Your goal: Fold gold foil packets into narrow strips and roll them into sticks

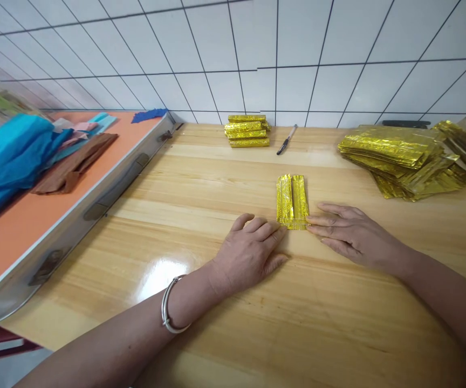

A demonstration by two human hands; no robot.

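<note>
A folded gold foil sheet [292, 201] lies flat on the wooden table [200, 183], its two long sides folded in toward the middle. My left hand [249, 252] rests palm down on the table, fingers stretched out, with the fingertips touching the foil's near left corner. My right hand [348, 233] also lies flat with fingers extended, its fingertips pressing the foil's near right corner. Neither hand grips anything. A metal bangle [170, 307] sits on my left wrist.
A small stack of folded gold foil pieces [247, 131] sits at the back by the tiled wall, with a pen [287, 139] beside it. A large pile of unfolded gold foil sheets [409, 159] lies at right. An orange surface [34, 215] with blue and brown cloth stands left.
</note>
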